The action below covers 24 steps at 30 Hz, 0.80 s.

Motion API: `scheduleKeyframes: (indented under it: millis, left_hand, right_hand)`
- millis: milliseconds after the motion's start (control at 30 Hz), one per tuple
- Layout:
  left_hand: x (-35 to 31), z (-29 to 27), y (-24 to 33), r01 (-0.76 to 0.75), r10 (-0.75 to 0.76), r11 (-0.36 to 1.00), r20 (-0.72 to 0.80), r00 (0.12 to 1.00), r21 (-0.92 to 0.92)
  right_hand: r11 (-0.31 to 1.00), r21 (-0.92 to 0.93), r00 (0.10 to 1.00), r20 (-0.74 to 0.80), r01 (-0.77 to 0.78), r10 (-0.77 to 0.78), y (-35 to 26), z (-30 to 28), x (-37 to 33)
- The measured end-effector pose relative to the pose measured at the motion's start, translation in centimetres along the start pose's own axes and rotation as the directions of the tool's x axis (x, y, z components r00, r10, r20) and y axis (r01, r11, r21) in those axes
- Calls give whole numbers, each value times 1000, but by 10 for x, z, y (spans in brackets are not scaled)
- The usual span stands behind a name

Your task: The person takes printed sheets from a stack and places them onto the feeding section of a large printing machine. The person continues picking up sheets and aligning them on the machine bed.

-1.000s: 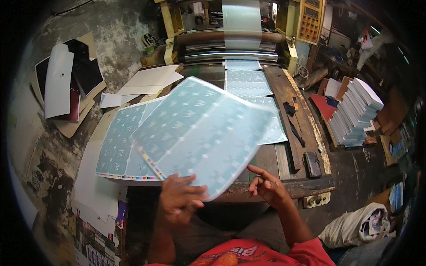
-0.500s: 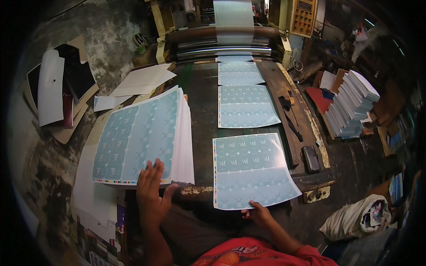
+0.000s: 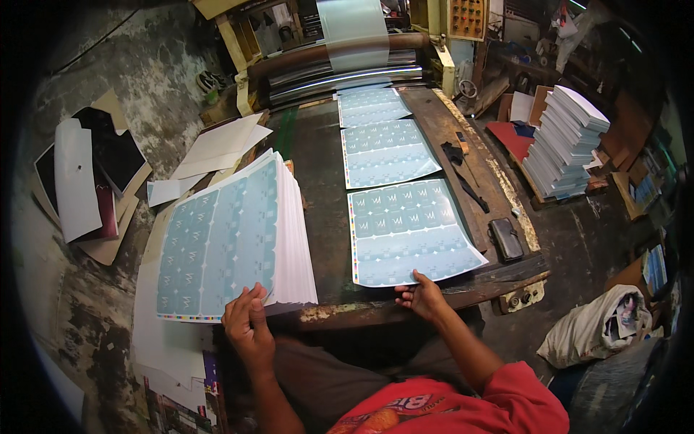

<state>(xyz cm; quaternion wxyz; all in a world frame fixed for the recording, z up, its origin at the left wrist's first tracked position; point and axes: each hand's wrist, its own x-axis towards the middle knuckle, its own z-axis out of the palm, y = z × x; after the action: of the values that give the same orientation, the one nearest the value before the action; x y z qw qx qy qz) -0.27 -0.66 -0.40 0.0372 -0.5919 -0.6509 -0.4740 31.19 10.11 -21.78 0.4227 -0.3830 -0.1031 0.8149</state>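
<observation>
My right hand (image 3: 423, 298) pinches the near edge of a glossy pale-blue printed sheet (image 3: 408, 235), thumb on top and the other fingers curled below. Its right near corner bends slightly. Just beyond it on the worktable (image 3: 311, 210) lie a second printed sheet (image 3: 387, 152) and a third one (image 3: 372, 107), in a line toward the rollers. At the near right corner of a thick stack of printed sheets (image 3: 217, 246) is my left hand (image 3: 249, 318). Its fingers are bent and drawn together with the thumb; whether they grip a sheet's corner is unclear.
A roller machine (image 3: 343, 81) with a clear film web (image 3: 354, 32) stands across the far end. A dark pouch (image 3: 506, 240) lies at the table's right side. Right of the table are a tall paper stack (image 3: 567, 145) and a white sack (image 3: 596, 325). Loose boards (image 3: 220, 145) lie left.
The near sheet, held by my right hand, now lies farther from me, close against the second sheet. My left hand has gone from spread fingers on the stack to bent fingers at its corner.
</observation>
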Motion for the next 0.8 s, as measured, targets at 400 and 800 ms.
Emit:
scheduleKeyframes:
  millis: [400,800]
  left_hand:
    - [1,2,6,129,-130,989,-12,991,-66]
    - [-8,-12,38,-331,401,915,437,805,-230]
  right_hand:
    - [977,32,975,-81,212,-209,-12,9,56]
    - [975,-11,798,576,221,-175,-31,70,-65]
